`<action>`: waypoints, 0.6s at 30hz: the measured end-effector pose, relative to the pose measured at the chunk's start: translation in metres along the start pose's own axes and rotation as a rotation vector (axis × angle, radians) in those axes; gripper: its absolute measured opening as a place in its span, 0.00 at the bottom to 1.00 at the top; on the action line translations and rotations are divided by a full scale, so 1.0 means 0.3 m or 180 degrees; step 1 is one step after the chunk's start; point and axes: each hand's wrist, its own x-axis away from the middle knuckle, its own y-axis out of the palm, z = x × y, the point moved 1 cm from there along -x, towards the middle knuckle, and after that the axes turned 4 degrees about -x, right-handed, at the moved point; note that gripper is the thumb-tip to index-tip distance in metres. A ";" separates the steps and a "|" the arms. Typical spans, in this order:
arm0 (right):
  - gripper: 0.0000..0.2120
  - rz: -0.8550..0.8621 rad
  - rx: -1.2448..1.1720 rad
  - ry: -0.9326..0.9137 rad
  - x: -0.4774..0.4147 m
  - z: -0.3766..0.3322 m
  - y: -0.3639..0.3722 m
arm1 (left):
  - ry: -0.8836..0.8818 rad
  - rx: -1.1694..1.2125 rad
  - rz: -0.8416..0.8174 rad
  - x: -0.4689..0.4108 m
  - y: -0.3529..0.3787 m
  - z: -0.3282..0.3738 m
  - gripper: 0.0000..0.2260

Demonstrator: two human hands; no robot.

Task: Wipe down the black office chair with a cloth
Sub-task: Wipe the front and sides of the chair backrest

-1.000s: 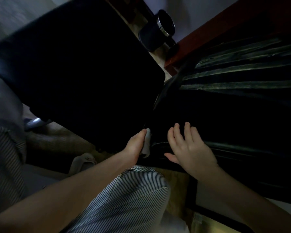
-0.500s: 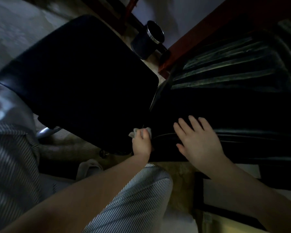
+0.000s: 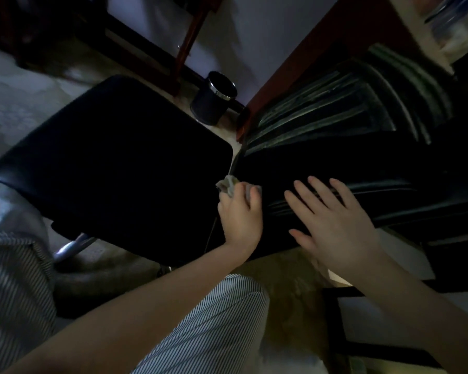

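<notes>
1. Because the light is dim, the black office chair reads as two dark masses, a smooth pad on the left and a ribbed part on the right. Which is seat and which is back cannot be told.
2. Its base is mostly hidden under the pad; only a shiny metal leg shows below the pad's lower edge.
3. The cloth is a small pale wad, largely covered by the left hand. Only a crumpled end sticks out past the knuckles.
4. The left fingers are curled round the cloth, pressing it at the gap where pad and ribbed part meet.
5. The right hand lies flat on the ribbed part just beside the left, its fingers straight, spread and holding nothing.
6. A dark round bin with a metal rim stands beyond the chair, near a red-brown table cut off at the top.
</notes>
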 end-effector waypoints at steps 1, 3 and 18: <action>0.30 0.0070 0.0029 0.0024 0.007 0.011 -0.016 | 0.0325 -0.0023 0.0022 0.012 0.001 0.047 0.10; 0.26 0.0187 0.0134 0.0068 0.030 0.040 -0.047 | 0.0877 -0.0017 0.0003 0.033 0.016 0.138 0.09; 0.27 0.0340 0.0878 0.0485 0.166 0.284 -0.175 | 0.1972 0.0197 -0.1177 -0.010 0.126 0.484 0.26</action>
